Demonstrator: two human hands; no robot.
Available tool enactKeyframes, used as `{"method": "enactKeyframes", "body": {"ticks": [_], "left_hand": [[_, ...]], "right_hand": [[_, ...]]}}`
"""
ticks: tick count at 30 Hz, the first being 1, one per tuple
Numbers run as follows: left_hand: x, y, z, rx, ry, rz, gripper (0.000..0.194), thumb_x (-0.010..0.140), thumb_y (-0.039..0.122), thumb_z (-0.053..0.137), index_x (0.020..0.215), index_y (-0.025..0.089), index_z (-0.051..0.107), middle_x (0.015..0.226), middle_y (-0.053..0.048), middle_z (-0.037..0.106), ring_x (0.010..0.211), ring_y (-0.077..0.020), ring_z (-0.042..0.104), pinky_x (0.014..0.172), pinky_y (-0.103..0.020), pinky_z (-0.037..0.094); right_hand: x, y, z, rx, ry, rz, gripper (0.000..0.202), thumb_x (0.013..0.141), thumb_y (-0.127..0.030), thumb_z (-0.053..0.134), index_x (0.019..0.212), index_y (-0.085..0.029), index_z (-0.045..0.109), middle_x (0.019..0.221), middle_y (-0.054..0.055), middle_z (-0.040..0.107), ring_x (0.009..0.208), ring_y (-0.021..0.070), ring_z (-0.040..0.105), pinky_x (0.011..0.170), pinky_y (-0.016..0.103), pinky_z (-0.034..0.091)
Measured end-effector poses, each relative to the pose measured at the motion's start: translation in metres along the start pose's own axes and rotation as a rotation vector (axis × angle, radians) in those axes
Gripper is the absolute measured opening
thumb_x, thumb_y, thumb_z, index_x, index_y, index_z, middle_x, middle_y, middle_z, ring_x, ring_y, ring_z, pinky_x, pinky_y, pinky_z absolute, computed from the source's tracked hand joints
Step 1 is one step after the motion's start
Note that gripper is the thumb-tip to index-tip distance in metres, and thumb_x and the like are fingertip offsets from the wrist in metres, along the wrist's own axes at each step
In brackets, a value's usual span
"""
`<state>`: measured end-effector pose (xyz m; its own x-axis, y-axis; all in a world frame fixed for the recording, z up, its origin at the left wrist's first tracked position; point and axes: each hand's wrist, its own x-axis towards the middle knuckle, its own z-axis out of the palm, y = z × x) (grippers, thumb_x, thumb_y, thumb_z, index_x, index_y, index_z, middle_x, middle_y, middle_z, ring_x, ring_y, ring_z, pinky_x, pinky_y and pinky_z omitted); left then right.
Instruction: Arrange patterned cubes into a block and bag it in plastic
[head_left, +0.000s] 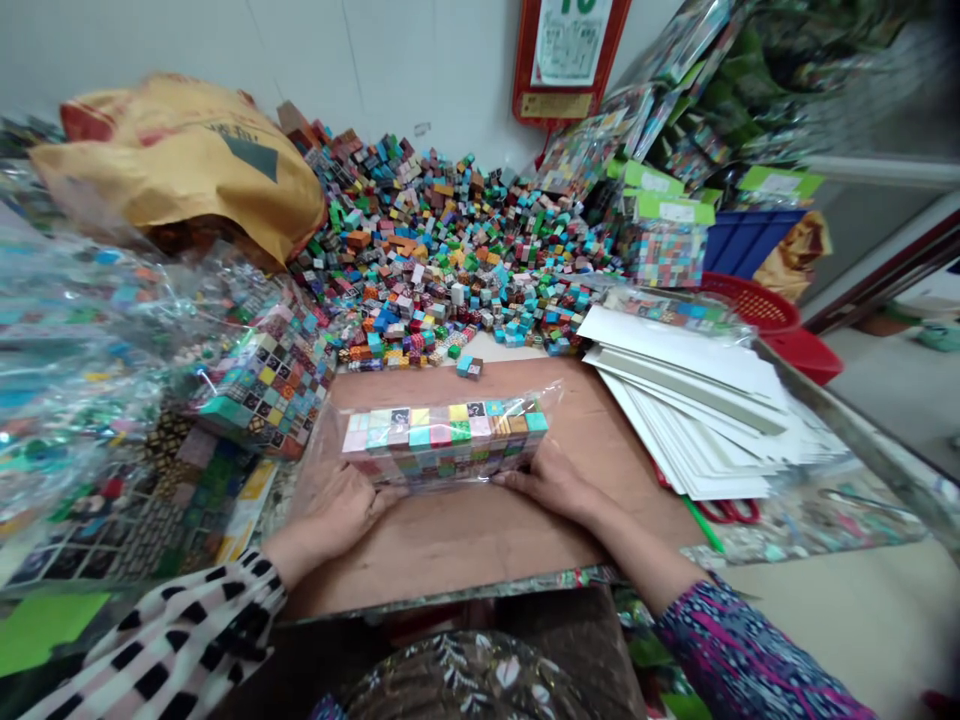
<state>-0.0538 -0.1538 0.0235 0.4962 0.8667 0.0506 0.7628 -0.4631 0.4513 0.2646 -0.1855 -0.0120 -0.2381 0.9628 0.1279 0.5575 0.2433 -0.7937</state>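
The left sleeve point(176, 635) is checked — the right sleeve point(750, 650) navy (magenta-streaked)

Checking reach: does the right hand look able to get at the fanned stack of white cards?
Probably yes: the stack looks uncovered and near, though the right hand touches plastic-wrapped multicoloured cubes.

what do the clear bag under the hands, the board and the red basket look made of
Clear bag: thin glossy plastic film, see-through, with crinkles and bright glints.
Board: probably wood or plywood, smooth and fairly matt, going by its mottled brown surface.
Red basket: likely hard moulded plastic, given its even colour and rows of small holes.
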Motion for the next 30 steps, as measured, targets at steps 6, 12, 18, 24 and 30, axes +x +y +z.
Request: {"method": "enactKeyframes", "body": {"ticks": [6, 12, 18, 24, 30], "left_hand": [[0.001, -0.006, 0.003, 0.147, -0.073, -0.033, 0.050, 0.088, 0.055, 0.043, 0.103, 0.015, 0.069, 0.117, -0.018, 0.069, 0.121, -0.0354, 0.057, 0.111, -0.051, 0.032], [-0.007, -0.021, 0.002, -0.093, -0.027, -0.032, 0.056, 0.081, 0.052, 0.054, 0.120, 0.013, 0.062, 0.133, -0.020, 0.061, 0.126, -0.0357, 0.053, 0.111, -0.055, 0.033], [-0.025, -0.021, -0.012, -0.482, 0.116, -0.284, 0.061, 0.076, 0.063, 0.060, 0.113, 0.016, 0.069, 0.130, -0.015, 0.065, 0.125, -0.0328, 0.056, 0.111, -0.050, 0.036], [-0.024, -0.002, -0.012, -0.982, 0.157, -0.536, 0.053, 0.063, 0.051, 0.078, 0.100, 0.014, 0.070, 0.091, -0.010, 0.076, 0.081, -0.0228, 0.070, 0.080, -0.039, 0.055], [-0.013, 0.003, -0.009, -0.977, 0.176, -0.484, 0.035, 0.064, 0.035, 0.074, 0.091, 0.015, 0.068, 0.091, -0.005, 0.075, 0.075, -0.0175, 0.068, 0.070, -0.029, 0.053]], "right_hand": [[-0.004, -0.011, -0.008, 0.256, -0.027, 0.075, 0.048, 0.075, -0.030, 0.074, 0.120, -0.024, 0.061, 0.127, 0.006, 0.064, 0.120, 0.0273, 0.057, 0.105, 0.048, 0.043], [-0.020, -0.022, -0.019, 0.323, 0.013, 0.124, 0.041, 0.079, -0.024, 0.062, 0.119, -0.026, 0.060, 0.124, 0.007, 0.065, 0.122, 0.0264, 0.056, 0.109, 0.049, 0.040], [-0.017, -0.023, -0.025, 0.497, 0.136, 0.304, 0.032, 0.083, -0.046, 0.060, 0.105, -0.025, 0.067, 0.113, 0.004, 0.070, 0.107, 0.0231, 0.062, 0.097, 0.041, 0.047], [-0.003, -0.018, -0.020, 0.574, 0.131, 0.542, 0.029, 0.060, -0.040, 0.074, 0.080, -0.021, 0.064, 0.073, 0.000, 0.067, 0.062, 0.0139, 0.056, 0.059, 0.028, 0.044], [0.005, -0.013, -0.019, 0.533, 0.082, 0.590, 0.019, 0.053, -0.029, 0.069, 0.069, -0.021, 0.062, 0.061, -0.002, 0.063, 0.054, 0.0121, 0.052, 0.054, 0.026, 0.042]]}}
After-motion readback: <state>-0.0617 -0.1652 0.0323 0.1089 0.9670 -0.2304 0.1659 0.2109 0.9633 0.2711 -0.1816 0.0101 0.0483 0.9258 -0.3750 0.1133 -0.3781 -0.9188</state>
